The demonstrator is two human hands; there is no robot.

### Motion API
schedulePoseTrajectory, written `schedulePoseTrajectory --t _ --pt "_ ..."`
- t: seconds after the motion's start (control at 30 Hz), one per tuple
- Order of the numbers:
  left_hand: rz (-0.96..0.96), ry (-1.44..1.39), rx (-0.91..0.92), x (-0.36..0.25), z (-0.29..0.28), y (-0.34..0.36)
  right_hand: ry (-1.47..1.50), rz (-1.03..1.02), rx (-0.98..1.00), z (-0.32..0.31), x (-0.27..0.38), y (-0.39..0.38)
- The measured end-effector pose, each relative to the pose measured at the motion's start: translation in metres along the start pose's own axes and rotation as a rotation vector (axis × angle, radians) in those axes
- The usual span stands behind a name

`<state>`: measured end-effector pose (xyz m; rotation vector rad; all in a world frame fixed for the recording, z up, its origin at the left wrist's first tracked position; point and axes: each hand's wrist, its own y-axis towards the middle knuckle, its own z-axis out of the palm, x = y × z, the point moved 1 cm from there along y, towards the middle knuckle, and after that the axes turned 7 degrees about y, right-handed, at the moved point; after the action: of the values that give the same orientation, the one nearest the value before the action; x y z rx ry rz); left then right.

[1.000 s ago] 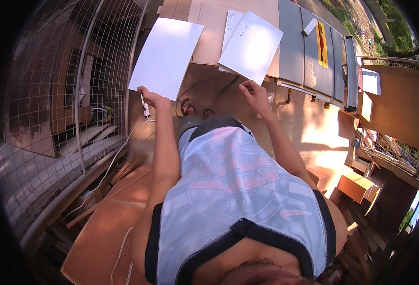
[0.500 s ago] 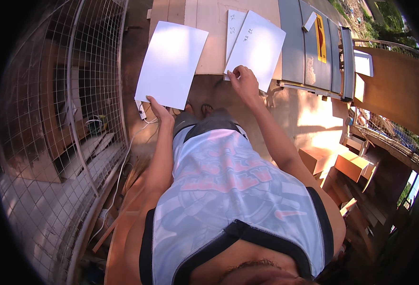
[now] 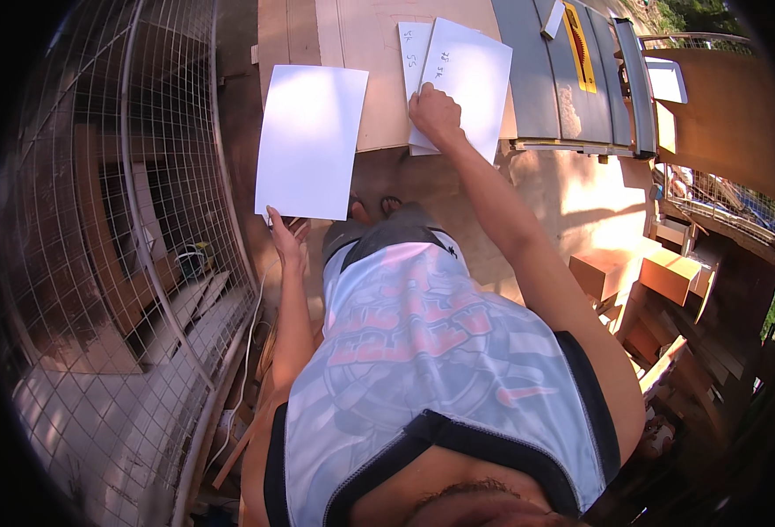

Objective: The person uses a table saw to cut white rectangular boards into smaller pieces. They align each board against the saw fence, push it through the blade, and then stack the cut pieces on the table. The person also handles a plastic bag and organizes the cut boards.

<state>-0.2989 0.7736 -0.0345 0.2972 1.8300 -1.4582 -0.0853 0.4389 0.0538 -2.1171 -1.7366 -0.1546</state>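
My left hand [image 3: 289,239] grips a white rectangular panel [image 3: 311,145] by its near left corner, thumb on top and fingers below. The panel is held out in front of the worktable's near edge, partly overlapping it in view. To the right, two white panels lie stacked askew on the table; the upper panel [image 3: 478,88] and the lower panel [image 3: 412,53] both carry handwritten marks. My right hand [image 3: 436,114] rests over the upper panel's left edge with its fingers curled closed. Whatever is between those fingertips is hidden.
A wooden worktable [image 3: 379,114] meets a grey table saw [image 3: 532,97] with a yellow insert [image 3: 579,48] and a toothed blade. Along the left runs a wire mesh fence [image 3: 168,202]. A white cable [image 3: 249,351] hangs beside it. Wooden pieces [image 3: 669,272] are piled at right.
My right hand has slid farther from me along the upper panel's left edge, its fingers more closed. The panel in my left hand has come slightly nearer and turned straighter. The view has shifted.
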Motion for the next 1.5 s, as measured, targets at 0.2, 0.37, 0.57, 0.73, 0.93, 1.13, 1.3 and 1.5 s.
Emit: schedulePoseTrajectory --t 0.2,0.37,0.57,0.73,0.93,1.13,1.3,1.5 --pt "0.050 -0.010 -0.034 -0.005 -0.013 0.000 -0.001 -0.084 0.022 0.002 -0.002 0.004" --pt "0.066 -0.011 -0.046 -0.002 -0.019 -0.001 0.040 -0.132 0.041 0.003 -0.011 0.009" --pt "0.078 -0.066 -0.104 -0.001 -0.016 -0.021 0.134 -0.172 0.078 -0.004 -0.023 0.017" --pt "0.083 -0.138 -0.259 0.023 -0.011 -0.040 0.355 -0.195 -0.033 -0.046 -0.064 0.055" --pt "0.042 -0.174 -0.342 0.061 0.018 -0.082 0.331 -0.207 -0.228 -0.079 -0.151 0.168" --pt "-0.031 -0.182 -0.406 0.111 0.059 -0.127 0.320 -0.401 -0.102 -0.083 -0.176 0.222" --pt "-0.094 -0.163 -0.429 0.131 0.088 -0.147 0.349 -0.392 -0.007 -0.079 -0.175 0.229" --pt "-0.075 -0.115 -0.368 0.126 0.104 -0.151 0.315 -0.469 -0.044 -0.079 -0.174 0.233"
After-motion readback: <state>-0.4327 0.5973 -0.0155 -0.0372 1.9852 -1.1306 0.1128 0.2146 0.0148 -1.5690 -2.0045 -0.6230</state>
